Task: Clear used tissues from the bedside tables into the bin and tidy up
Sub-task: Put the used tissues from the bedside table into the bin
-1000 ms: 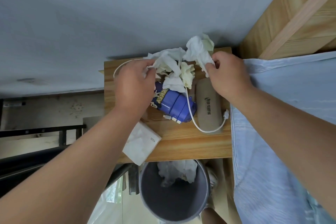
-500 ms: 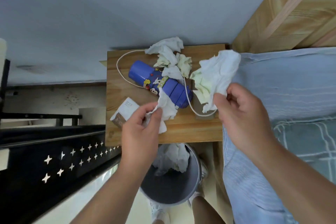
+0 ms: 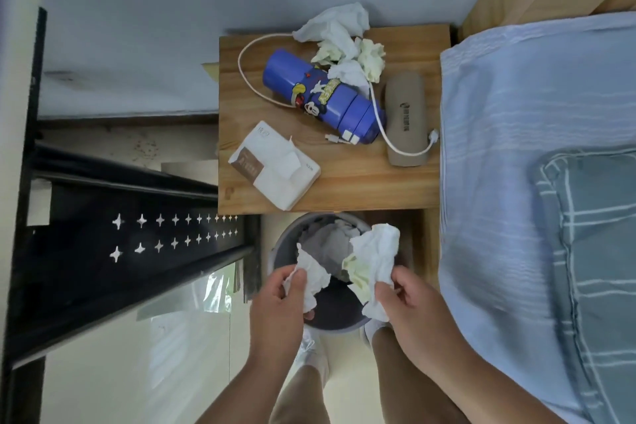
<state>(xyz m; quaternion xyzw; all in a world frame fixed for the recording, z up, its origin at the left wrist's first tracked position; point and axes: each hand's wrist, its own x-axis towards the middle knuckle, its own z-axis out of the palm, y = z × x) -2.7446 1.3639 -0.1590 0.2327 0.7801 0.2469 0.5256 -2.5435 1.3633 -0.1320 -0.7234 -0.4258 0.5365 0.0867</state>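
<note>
Fingers (image 3: pixel 297 280) of the left hand (image 3: pixel 275 306) were pinched on 1 crumpled white tissue (image 3: pixel 311 274), and those of the right hand (image 3: pixel 413 306) were closed on a larger white-and-yellowish wad (image 3: pixel 373 262). Both were held low in the frame, directly over the open grey bin (image 3: pixel 285 244), in which tissue already lay.

For a clean drop, it was judged that both pinches should be released while the wads were kept above the bin's mouth, well inside the rim, so that nothing could be caught on the edge or spilled to the floor by the feet.

More used tissues (image 3: pixel 344 41) were left piled at the upper centre, at the far edge of the wooden tabletop (image 3: pixel 361 186), touching a blue bottle (image 3: pixel 323 96) that lay on its side. A white cable (image 3: pixel 247 83) was looped around the bottle and run to a beige case (image 3: pixel 404 120) just beside it. A tissue pack (image 3: pixel 275 165) was set at the tabletop's near left corner.

Cartoon mouse stickers could be seen on the bottle; the dark print on the case and the pack's lettering could not be read.
</note>
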